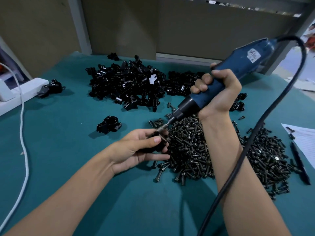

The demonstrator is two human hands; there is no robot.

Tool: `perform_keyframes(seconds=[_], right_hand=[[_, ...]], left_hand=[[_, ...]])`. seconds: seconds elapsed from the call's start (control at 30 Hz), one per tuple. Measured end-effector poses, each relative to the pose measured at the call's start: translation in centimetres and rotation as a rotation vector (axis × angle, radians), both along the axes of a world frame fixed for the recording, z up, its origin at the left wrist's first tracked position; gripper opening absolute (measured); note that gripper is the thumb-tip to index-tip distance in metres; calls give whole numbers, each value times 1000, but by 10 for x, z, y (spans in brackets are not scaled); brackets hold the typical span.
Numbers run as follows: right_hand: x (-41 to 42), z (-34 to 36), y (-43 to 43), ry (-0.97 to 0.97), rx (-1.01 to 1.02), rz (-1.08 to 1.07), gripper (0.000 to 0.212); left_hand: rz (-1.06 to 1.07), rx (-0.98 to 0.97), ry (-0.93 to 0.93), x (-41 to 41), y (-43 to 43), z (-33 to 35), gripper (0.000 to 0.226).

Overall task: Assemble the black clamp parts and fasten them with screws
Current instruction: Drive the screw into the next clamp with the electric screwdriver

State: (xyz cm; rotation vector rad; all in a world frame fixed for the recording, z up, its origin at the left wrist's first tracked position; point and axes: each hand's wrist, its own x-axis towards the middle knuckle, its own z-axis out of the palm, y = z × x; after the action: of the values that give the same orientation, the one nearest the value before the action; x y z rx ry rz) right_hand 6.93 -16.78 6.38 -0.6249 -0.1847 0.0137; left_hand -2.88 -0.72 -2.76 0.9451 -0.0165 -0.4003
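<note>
The screw-driving step is judged in hand: the clamp (159, 147) is pinched in the curled left hand (139, 149) beside the screw pile (192, 150), the screwdriver (238, 68) is gripped in the closed right hand (218, 89), bit on the clamp, and steady straight pressure is called for next.

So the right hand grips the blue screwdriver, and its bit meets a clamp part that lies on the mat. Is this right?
Not quite. In the head view the clamp part does not lie on the mat; the left hand holds it. The right hand does grip the blue screwdriver.
</note>
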Motion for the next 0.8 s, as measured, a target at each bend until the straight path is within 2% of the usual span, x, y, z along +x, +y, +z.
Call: perform_keyframes(seconds=[0.1,0.23,0.37,0.43,0.63,0.8], right_hand=[[-2,5,-2,-54,25,28,8],[-5,7,-6,-111,44,122,14],[-7,10,-14,-253,131,340,29],[-7,14,-16,-286,169,379,32],[-3,15,-16,-224,126,215,30],[-2,12,-11,-187,56,151,23]], left_hand=[[20,40,-33,2,-1,0,38],[-25,-37,34,-1,0,2,32],[-20,87,-18,-2,-4,3,48],[-29,108,-17,-2,-2,6,47],[227,-21,23,6,8,3,31],[275,-16,-7,7,10,1,33]])
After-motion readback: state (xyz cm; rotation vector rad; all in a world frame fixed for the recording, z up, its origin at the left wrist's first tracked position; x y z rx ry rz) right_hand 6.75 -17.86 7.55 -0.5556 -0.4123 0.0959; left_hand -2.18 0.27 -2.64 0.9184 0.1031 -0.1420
